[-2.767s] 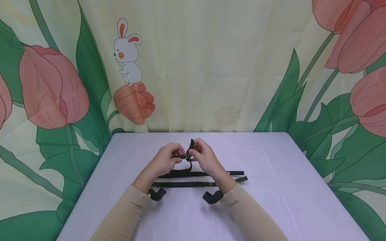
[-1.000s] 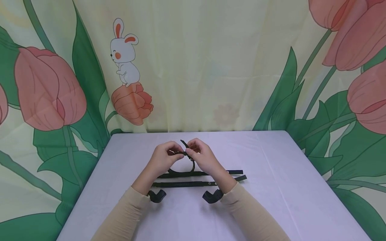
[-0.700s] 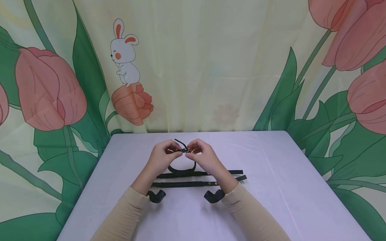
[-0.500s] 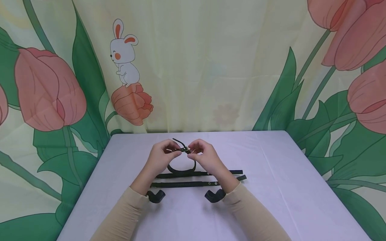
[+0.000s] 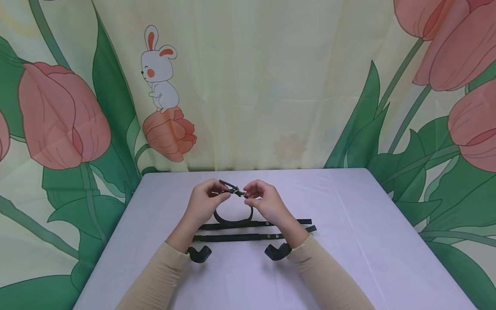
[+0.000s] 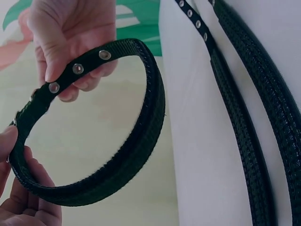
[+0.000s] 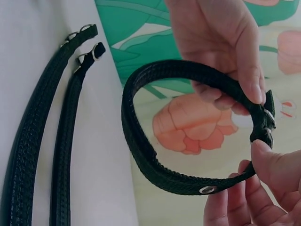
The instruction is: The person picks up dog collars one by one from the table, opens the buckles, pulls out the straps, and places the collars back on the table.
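Both hands hold a black pet collar (image 5: 234, 221) bent into a loop above the table. My left hand (image 5: 205, 198) pinches its left side by the metal buckle (image 7: 269, 121). My right hand (image 5: 265, 198) pinches the strap on the other side, where metal eyelets (image 6: 78, 69) run along it in the left wrist view. The strap's loose end (image 5: 224, 183) passes the buckle and slants up toward the left hand. The lower curve of the loop hangs near two more black collars.
A far collar (image 5: 228, 225) and a near collar (image 5: 232, 237) lie side by side on the white table (image 5: 240, 284), buckles to the left, eyelets to the right. Black wrist cameras (image 5: 199, 254) sit under the wrists. A tulip-print curtain (image 5: 267, 86) hangs behind the table.
The collar's loose end stood upright by the right hand and now slants to the left. The hands have drawn slightly apart, and the loop shows rounder below them. The collars on the table stay put.
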A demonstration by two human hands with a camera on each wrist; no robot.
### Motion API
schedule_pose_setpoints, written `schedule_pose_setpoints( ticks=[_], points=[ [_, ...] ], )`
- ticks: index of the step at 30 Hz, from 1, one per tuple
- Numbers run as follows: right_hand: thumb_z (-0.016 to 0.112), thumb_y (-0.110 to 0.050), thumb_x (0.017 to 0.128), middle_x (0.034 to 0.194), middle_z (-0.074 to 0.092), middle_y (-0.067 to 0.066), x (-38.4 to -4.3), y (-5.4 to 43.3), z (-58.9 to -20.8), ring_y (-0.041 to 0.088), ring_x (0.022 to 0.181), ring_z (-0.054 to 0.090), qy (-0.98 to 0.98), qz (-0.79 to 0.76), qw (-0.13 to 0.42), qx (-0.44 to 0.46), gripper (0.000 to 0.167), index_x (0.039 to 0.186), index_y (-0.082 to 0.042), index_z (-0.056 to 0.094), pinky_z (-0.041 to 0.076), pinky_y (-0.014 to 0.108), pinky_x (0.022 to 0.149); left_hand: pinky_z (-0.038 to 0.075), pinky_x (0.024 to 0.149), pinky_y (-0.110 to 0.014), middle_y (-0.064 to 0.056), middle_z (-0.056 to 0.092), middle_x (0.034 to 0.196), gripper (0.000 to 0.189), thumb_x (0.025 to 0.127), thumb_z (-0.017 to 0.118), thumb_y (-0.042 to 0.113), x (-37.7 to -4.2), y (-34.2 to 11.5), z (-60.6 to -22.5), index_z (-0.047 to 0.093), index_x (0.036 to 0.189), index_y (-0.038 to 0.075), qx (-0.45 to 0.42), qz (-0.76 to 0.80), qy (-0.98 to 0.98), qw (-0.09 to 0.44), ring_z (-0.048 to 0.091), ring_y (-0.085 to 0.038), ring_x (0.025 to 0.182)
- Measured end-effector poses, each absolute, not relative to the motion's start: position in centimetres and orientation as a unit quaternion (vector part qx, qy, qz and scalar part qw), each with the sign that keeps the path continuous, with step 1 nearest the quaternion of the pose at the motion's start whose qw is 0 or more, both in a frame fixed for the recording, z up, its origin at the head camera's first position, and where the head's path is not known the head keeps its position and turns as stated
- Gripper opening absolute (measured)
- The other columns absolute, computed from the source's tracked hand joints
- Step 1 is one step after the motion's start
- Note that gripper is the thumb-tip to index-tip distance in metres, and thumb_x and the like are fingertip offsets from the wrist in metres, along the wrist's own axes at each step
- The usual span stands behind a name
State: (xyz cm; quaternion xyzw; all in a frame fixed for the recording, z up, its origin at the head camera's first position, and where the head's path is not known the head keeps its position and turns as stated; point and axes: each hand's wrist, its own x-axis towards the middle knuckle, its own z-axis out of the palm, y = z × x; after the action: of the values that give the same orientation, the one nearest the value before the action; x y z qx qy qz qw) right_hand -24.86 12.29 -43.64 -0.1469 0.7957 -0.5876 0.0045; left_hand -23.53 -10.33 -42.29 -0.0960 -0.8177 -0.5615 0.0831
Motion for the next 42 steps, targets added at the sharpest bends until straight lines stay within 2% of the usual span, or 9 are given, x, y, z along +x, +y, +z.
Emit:
schedule_pose_setpoints(
  ticks=[6, 10, 14, 18, 24, 31, 42],
  points=[
    [0.076, 0.007, 0.092, 0.102, 0.072, 0.009, -25.02, 12.77, -43.71, 0.02, 0.093, 0.067, 0.797, -0.588, -0.006, -0.135, 0.029, 0.118, -0.006, 0.074, 0.055, 0.033, 0.083, 0.056, 0.082, -0.026, -0.008, 0.075, 0.105, 0.011, 0.096, 0.08, 0.007, -23.59, -10.69, -42.28, 0.075, 0.104, 0.011, -0.093, -0.575, -0.807, 0.092, 0.069, -0.02, 0.097],
    [0.073, 0.009, 0.093, 0.106, 0.073, 0.012, -25.07, 12.95, -43.77, 0.022, 0.095, 0.066, 0.8, -0.584, -0.006, -0.135, 0.032, 0.122, -0.004, 0.074, 0.054, 0.032, 0.081, 0.056, 0.081, -0.025, -0.011, 0.074, 0.103, 0.013, 0.094, 0.081, 0.003, -23.62, -10.73, -42.34, 0.073, 0.102, 0.009, -0.084, -0.58, -0.805, 0.091, 0.07, -0.02, 0.093],
    [0.07, 0.01, 0.093, 0.112, 0.072, 0.013, -25.08, 12.78, -43.86, 0.023, 0.098, 0.066, 0.803, -0.579, 0.004, -0.142, 0.036, 0.124, -0.007, 0.074, 0.053, 0.031, 0.08, 0.055, 0.077, -0.027, -0.012, 0.073, 0.099, 0.017, 0.091, 0.083, -0.001, -23.47, -10.53, -42.34, 0.072, 0.101, 0.007, -0.073, -0.584, -0.803, 0.097, 0.069, -0.021, 0.088],
    [0.075, 0.002, 0.093, 0.109, 0.072, 0.012, -24.96, 12.36, -43.82, 0.021, 0.096, 0.066, 0.797, -0.585, 0.011, -0.148, 0.033, 0.124, -0.009, 0.074, 0.053, 0.031, 0.078, 0.054, 0.076, -0.031, -0.01, 0.073, 0.098, 0.018, 0.091, 0.084, 0.0, -23.41, -10.19, -42.33, 0.072, 0.101, 0.009, -0.072, -0.581, -0.805, 0.101, 0.068, -0.022, 0.087],
    [0.077, -0.002, 0.096, 0.1, 0.072, 0.008, -25.01, 12.14, -43.77, 0.019, 0.091, 0.068, 0.795, -0.589, -0.006, -0.144, 0.027, 0.122, -0.01, 0.076, 0.058, 0.03, 0.076, 0.055, 0.08, -0.034, -0.007, 0.073, 0.1, 0.022, 0.091, 0.083, 0.001, -23.51, -10.16, -42.38, 0.073, 0.108, 0.01, -0.074, -0.574, -0.81, 0.094, 0.067, -0.023, 0.093],
    [0.079, -0.001, 0.094, 0.099, 0.073, 0.008, -25.02, 12.68, -43.74, 0.022, 0.096, 0.068, 0.805, -0.58, -0.012, -0.125, 0.028, 0.12, -0.013, 0.078, 0.053, 0.034, 0.08, 0.055, 0.084, -0.029, -0.008, 0.072, 0.105, 0.034, 0.092, 0.081, -0.001, -23.59, -10.67, -42.45, 0.076, 0.122, 0.013, -0.083, -0.556, -0.823, 0.08, 0.066, -0.022, 0.1],
    [0.079, -0.003, 0.094, 0.101, 0.073, 0.007, -25.01, 12.59, -43.55, 0.022, 0.094, 0.067, 0.805, -0.576, -0.013, -0.139, 0.028, 0.122, -0.01, 0.076, 0.053, 0.034, 0.076, 0.056, 0.093, -0.039, -0.005, 0.073, 0.111, 0.038, 0.096, 0.078, 0.001, -23.29, -10.74, -42.2, 0.076, 0.13, 0.018, -0.097, -0.533, -0.838, 0.061, 0.066, -0.024, 0.109]
  ],
)
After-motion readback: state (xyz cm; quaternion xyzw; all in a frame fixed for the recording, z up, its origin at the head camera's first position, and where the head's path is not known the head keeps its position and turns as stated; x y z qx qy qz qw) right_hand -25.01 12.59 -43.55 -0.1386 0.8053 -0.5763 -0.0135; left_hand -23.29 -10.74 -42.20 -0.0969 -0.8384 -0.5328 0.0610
